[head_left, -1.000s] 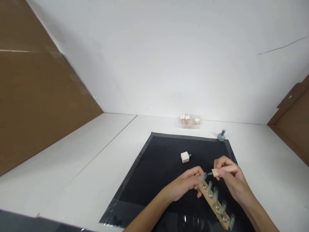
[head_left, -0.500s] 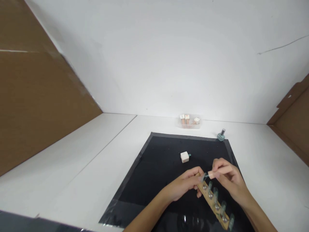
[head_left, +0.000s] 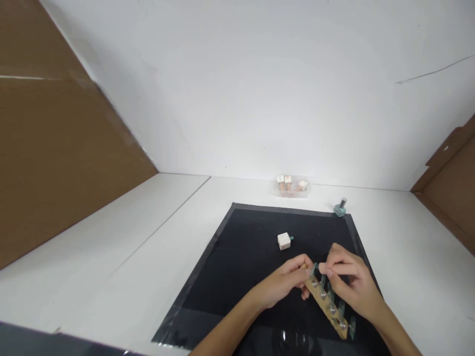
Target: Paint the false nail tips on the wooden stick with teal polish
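A narrow wooden strip [head_left: 326, 307] is gripped at its far end by my left hand [head_left: 284, 283], fingers closed around it. Along the strip stand several shiny metal knobs, each with a translucent greenish tip, which look like false nail tips [head_left: 342, 309]. My right hand [head_left: 351, 279] pinches a nail polish brush by its pinkish cap [head_left: 322, 268]. The brush end meets or nearly meets the farthest nail tip [head_left: 314, 268]; contact cannot be made out. Beyond my hands, a white square nail polish bottle [head_left: 284, 241] lies on its side, with a green neck showing.
A black mat [head_left: 237, 267] lies under my hands on the white table [head_left: 148, 257]. At the back, a clear plastic box [head_left: 296, 194] holds several white-and-pinkish bottles. Near the mat's far right corner is a teal block [head_left: 339, 210] with a metal peg. Brown cardboard [head_left: 67, 123] flanks the left.
My right hand has turned, so less of the brush's pinkish cap shows. The near end of the wooden strip has shifted slightly up and left.
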Demonstrator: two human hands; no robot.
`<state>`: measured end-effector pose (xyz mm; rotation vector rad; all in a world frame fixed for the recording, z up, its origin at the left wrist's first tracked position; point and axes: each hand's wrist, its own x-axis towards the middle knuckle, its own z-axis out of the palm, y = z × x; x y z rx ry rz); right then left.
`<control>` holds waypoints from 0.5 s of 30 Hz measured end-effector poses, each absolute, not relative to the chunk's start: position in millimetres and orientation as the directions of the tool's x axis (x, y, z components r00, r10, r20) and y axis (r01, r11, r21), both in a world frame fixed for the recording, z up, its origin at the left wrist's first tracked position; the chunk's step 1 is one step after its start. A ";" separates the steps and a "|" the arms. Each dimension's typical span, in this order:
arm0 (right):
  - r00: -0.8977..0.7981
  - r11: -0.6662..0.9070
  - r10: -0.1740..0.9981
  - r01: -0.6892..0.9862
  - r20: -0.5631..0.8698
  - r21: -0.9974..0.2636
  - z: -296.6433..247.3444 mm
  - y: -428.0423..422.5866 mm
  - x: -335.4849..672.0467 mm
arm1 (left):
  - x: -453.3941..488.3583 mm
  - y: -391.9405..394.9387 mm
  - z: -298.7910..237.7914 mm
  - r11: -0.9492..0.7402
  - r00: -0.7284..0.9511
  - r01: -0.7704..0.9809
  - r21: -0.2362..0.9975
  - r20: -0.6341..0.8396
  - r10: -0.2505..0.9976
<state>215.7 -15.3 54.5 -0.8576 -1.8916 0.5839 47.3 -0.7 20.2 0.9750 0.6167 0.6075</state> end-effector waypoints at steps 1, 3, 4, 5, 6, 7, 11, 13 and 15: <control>-0.310 0.647 0.762 0.325 0.568 -0.690 55.0 -15.6 215.7 | 47.5 -0.7 21.1 0.427 0.674 -0.184 0.885 -0.202 0.710; -0.308 0.651 0.759 0.346 0.574 -0.675 56.8 -16.2 215.1 | 47.7 -0.6 22.3 0.427 0.674 -0.175 0.887 -0.208 0.709; -0.307 0.652 0.758 0.357 0.575 -0.669 58.0 -16.4 214.5 | 47.8 -0.5 22.5 0.428 0.675 -0.172 0.887 -0.210 0.707; -0.306 0.653 0.757 0.365 0.577 -0.664 59.1 -16.6 213.8 | 47.8 -0.4 22.5 0.428 0.675 -0.168 0.888 -0.213 0.706; -0.305 0.655 0.755 0.370 0.580 -0.659 60.1 -16.8 213.0 | 47.7 -0.3 22.4 0.429 0.674 -0.164 0.888 -0.216 0.706; -0.304 0.659 0.752 0.372 0.585 -0.654 60.9 -16.9 212.3 | 47.7 -0.3 22.2 0.429 0.673 -0.162 0.889 -0.219 0.707; -0.296 0.674 0.738 0.376 0.607 -0.636 61.6 -17.6 210.6 | 47.4 -0.1 22.5 0.429 0.670 -0.152 0.891 -0.226 0.707; -0.295 0.686 0.726 0.373 0.621 -0.624 61.5 -17.9 210.3 | 47.4 -0.2 23.0 0.426 0.671 -0.150 0.892 -0.224 0.707; -0.291 0.697 0.715 0.377 0.636 -0.610 61.8 -17.9 210.0 | 47.5 -0.4 23.4 0.420 0.671 -0.145 0.896 -0.223 0.707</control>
